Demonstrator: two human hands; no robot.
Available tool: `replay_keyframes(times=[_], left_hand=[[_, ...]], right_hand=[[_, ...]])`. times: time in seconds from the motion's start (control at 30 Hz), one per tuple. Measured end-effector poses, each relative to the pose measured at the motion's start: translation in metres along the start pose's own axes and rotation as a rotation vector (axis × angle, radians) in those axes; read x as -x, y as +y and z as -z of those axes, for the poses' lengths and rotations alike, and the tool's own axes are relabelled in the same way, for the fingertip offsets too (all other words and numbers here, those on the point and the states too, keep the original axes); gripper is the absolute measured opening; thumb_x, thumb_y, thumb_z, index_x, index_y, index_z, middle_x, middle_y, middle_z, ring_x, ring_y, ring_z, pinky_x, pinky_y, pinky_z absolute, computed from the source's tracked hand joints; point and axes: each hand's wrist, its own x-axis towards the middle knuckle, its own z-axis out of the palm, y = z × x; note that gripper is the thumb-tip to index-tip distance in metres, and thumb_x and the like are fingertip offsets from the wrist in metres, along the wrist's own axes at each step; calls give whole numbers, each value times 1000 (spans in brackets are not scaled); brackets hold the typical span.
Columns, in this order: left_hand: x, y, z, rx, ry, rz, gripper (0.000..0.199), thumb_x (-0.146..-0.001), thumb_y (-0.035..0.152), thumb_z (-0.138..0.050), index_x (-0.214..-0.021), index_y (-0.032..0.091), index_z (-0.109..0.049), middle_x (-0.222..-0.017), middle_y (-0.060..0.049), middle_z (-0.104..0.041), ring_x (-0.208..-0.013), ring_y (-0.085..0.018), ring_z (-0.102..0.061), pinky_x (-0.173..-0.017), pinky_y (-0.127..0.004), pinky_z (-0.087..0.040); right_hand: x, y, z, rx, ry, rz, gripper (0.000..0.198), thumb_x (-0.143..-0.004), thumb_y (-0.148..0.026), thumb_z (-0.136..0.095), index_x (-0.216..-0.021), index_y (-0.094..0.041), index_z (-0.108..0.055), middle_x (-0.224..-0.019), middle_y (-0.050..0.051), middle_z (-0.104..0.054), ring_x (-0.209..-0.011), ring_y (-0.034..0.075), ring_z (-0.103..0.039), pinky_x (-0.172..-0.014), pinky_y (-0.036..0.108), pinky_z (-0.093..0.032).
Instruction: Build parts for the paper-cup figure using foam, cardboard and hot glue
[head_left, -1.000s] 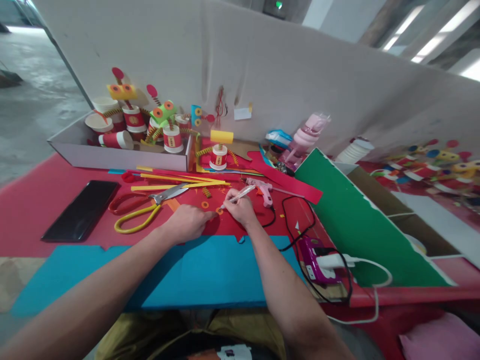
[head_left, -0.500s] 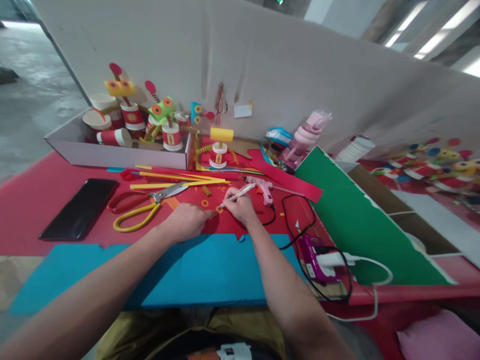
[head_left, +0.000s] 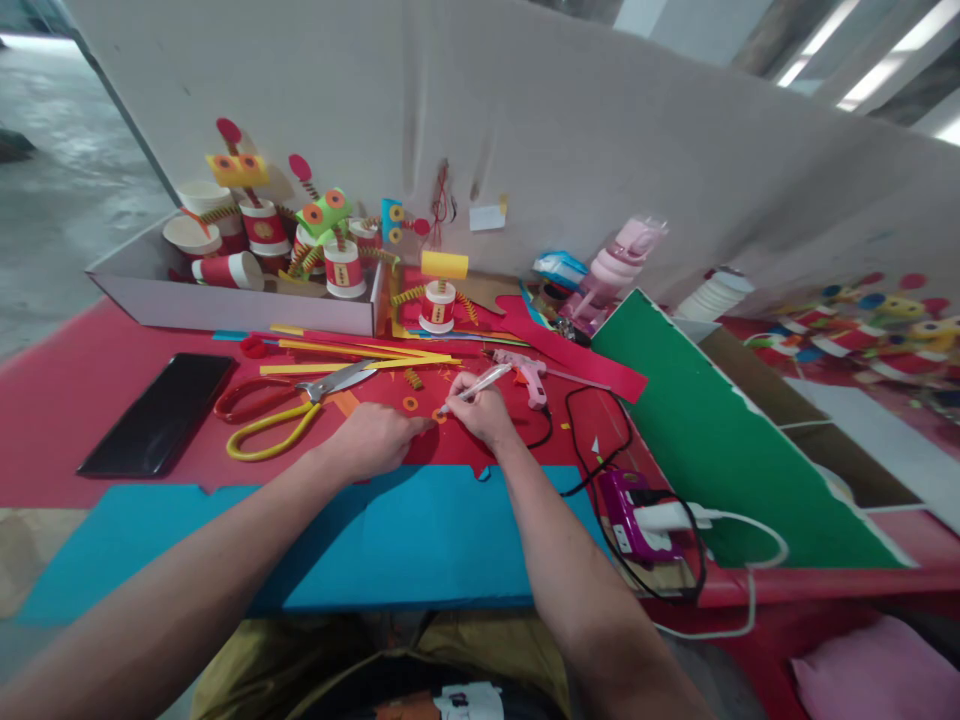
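Observation:
My right hand [head_left: 480, 408] is closed around a whitish pen [head_left: 491, 376], its tip down on a small orange paper disc [head_left: 440, 416] lying on the red tabletop. My left hand [head_left: 377, 440] rests just left of it, index finger stretched out to the disc's edge and holding nothing; its other fingers are partly hidden. Another orange disc [head_left: 409, 403] with a dark centre lies above that fingertip. Close by are a short yellow folded paper spring [head_left: 413, 379] and a pink glue gun [head_left: 525, 375].
Scissors [head_left: 305, 396], yellow paper strips [head_left: 352, 350] and a black phone [head_left: 159, 415] lie left. Behind stand a white box [head_left: 255, 316] of paper-cup figures and a yellow-headed cup figure [head_left: 438, 306]. Blue card [head_left: 405, 540] covers the front; a purple power socket [head_left: 637, 515] and green board [head_left: 720, 440] are right.
The view has shifted very slightly. Both hands stay in nearly the same place, with the pen tip still on the orange disc.

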Motion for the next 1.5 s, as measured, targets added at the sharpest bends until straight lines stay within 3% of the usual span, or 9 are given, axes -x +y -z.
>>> replay_keyframes(times=[1.5], left_hand=[[0,0,2,-5,-23,-8,50,-84,19,-40,-132,27,-51,-81,-9,-70,-77,-24,-66,-65,-30,-46]], right_hand=[[-1,6,3,32,-49,39,5,-65,-20,-51,-60,-21,-48,-56,-5,-49,-56,12,-48,-53,21,-36]])
